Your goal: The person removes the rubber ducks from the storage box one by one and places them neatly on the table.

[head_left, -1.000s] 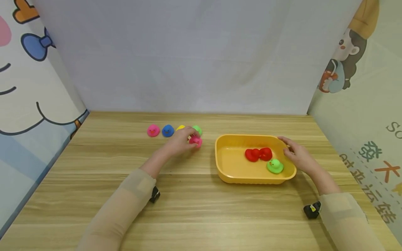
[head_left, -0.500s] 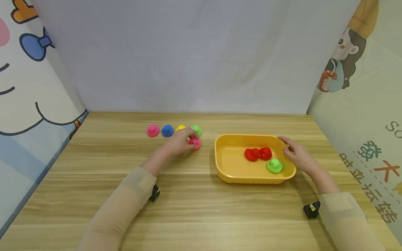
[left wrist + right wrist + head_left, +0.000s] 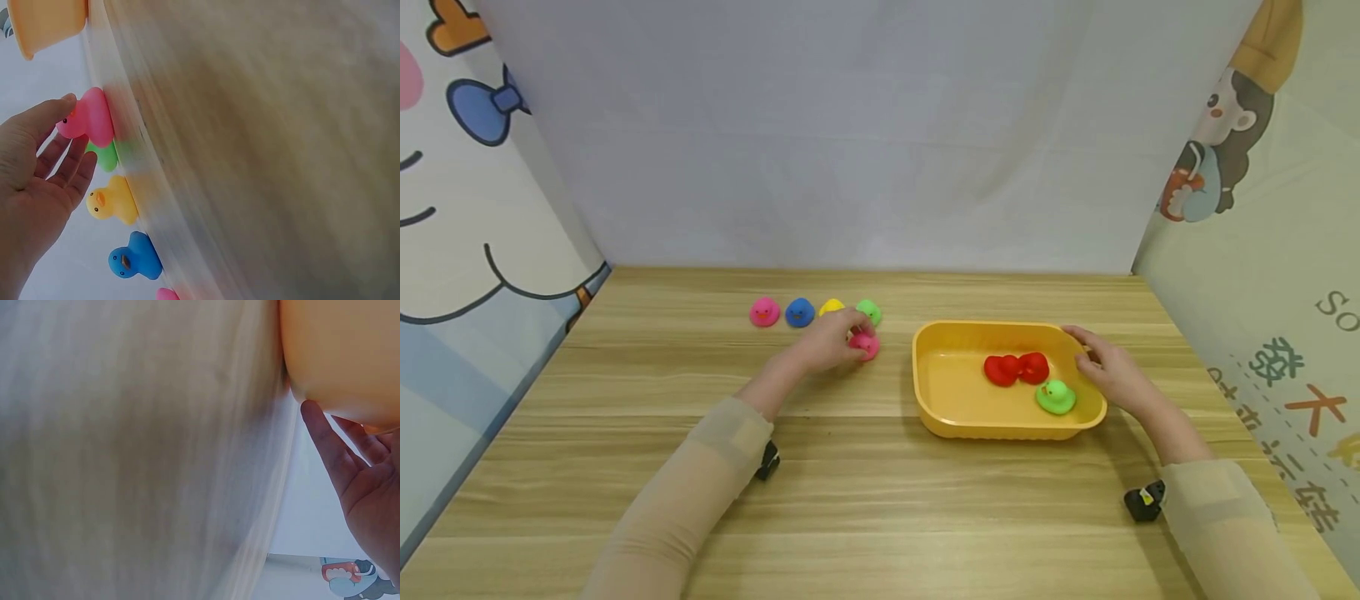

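In the head view my left hand (image 3: pixel 829 342) pinches a pink rubber duck (image 3: pixel 867 346) between thumb and fingers. The left wrist view has this pink duck (image 3: pixel 97 119) at the table surface, its head by the thumb. Just behind it sits a green duck (image 3: pixel 868 312), partly covered by my fingers. A yellow duck (image 3: pixel 831 306), a blue duck (image 3: pixel 801 313) and another pink duck (image 3: pixel 765 312) continue that row leftward. My right hand (image 3: pixel 1112 371) holds the right end of a yellow plastic basin (image 3: pixel 958 429), thumb at the rim and fingers against the outer wall.
Two red ducks (image 3: pixel 1017 368) and a green duck (image 3: pixel 1057 397) lie inside the basin. The wooden table (image 3: pixel 880 517) ends at a pale cloth backdrop (image 3: pixel 865 167). Printed cloths hang on both sides.
My left hand has shifted the pink duck slightly toward me, away from the green duck behind it. The right hand and the basin have stayed in place.
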Action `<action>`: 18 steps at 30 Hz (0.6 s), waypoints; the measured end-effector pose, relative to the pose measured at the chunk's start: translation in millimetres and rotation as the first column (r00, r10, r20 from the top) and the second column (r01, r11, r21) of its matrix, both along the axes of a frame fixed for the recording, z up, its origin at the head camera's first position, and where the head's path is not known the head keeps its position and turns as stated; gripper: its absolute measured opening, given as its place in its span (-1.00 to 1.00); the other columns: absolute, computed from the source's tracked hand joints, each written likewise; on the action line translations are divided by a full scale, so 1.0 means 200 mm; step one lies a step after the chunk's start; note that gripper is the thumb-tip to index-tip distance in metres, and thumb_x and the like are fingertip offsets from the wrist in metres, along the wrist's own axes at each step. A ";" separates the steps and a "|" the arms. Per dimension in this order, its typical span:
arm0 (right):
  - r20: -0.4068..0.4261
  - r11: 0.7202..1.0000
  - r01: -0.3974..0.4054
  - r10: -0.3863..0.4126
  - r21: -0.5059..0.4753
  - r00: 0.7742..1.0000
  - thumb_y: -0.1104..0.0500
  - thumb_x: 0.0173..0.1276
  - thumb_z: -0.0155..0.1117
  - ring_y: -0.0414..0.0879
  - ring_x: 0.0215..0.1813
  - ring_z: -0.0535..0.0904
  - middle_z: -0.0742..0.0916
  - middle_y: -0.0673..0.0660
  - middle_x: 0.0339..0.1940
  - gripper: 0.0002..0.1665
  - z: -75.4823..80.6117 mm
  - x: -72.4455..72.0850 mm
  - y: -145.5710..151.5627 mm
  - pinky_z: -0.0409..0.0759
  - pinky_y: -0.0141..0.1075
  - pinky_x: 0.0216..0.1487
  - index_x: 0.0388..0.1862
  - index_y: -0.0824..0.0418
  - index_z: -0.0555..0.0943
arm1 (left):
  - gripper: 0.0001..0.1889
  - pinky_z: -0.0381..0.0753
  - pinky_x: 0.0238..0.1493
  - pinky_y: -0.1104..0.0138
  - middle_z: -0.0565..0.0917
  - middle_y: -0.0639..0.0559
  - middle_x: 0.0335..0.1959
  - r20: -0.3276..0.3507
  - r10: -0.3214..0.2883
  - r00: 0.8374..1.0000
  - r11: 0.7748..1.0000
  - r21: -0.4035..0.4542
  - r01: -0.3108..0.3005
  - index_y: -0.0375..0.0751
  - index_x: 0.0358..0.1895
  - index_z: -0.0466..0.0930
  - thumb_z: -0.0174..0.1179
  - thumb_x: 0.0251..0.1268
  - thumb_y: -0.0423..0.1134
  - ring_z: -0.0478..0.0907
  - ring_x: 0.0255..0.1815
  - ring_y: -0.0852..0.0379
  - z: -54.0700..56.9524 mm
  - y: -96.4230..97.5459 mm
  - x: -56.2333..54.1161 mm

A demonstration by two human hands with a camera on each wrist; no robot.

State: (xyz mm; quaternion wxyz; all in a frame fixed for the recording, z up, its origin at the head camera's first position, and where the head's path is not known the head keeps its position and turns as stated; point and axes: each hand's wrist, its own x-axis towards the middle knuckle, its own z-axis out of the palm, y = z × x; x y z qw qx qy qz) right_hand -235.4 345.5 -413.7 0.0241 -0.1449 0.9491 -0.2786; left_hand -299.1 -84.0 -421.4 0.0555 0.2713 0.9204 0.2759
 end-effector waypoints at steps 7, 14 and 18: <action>0.001 1.000 0.004 -0.004 -0.002 1.000 0.23 0.49 -0.14 0.29 0.00 0.51 0.42 0.53 0.24 -0.44 0.00 0.00 0.00 0.51 -0.02 -0.10 0.44 0.32 0.16 | -0.74 0.55 -0.04 0.28 0.57 -0.01 -0.15 0.014 0.014 1.000 1.000 0.000 -0.014 -0.20 -0.12 0.59 0.35 0.11 -0.27 0.51 -0.07 0.06 0.01 0.00 0.00; -0.015 1.000 0.004 -0.004 0.003 1.000 0.25 0.47 -0.13 0.27 -0.04 0.52 0.45 0.54 0.21 -0.44 0.00 0.00 0.00 0.51 -0.03 -0.12 0.42 0.34 0.18 | -0.69 0.54 0.04 0.24 0.57 -0.07 -0.09 0.014 0.008 1.000 1.000 -0.004 -0.008 -0.26 -0.05 0.59 0.34 0.12 -0.32 0.51 0.02 0.00 0.04 0.01 0.01; -0.004 1.000 0.003 -0.003 -0.001 1.000 0.25 0.49 -0.14 0.34 0.04 0.49 0.40 0.55 0.26 -0.44 0.00 0.00 0.00 0.51 0.09 -0.02 0.43 0.35 0.16 | -0.67 0.53 0.07 0.22 0.59 -0.09 -0.06 -0.005 -0.004 1.000 1.000 -0.013 0.004 -0.28 -0.02 0.58 0.33 0.13 -0.32 0.51 0.04 -0.02 0.07 0.00 0.03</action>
